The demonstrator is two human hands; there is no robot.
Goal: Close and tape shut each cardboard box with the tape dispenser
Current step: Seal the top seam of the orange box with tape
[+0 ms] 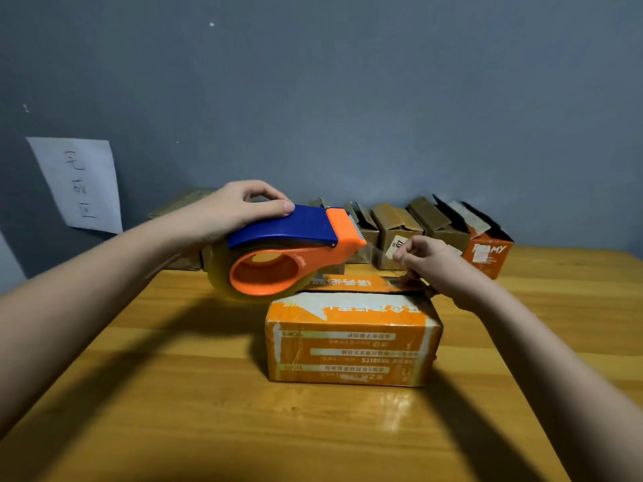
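Observation:
An orange and white cardboard box stands on the wooden table in front of me, its top flaps folded down. My left hand grips the blue and orange tape dispenser from above and holds it in the air over the box's far left corner. A roll of clear tape sits in the dispenser. My right hand pinches the loose end of clear tape near the dispenser's blade, over the box's far right part.
Several brown cardboard boxes with raised flaps stand in a row along the grey wall, and an orange box ends the row at the right. A flat brown box lies behind my left hand. A sheet of paper is stuck to the wall.

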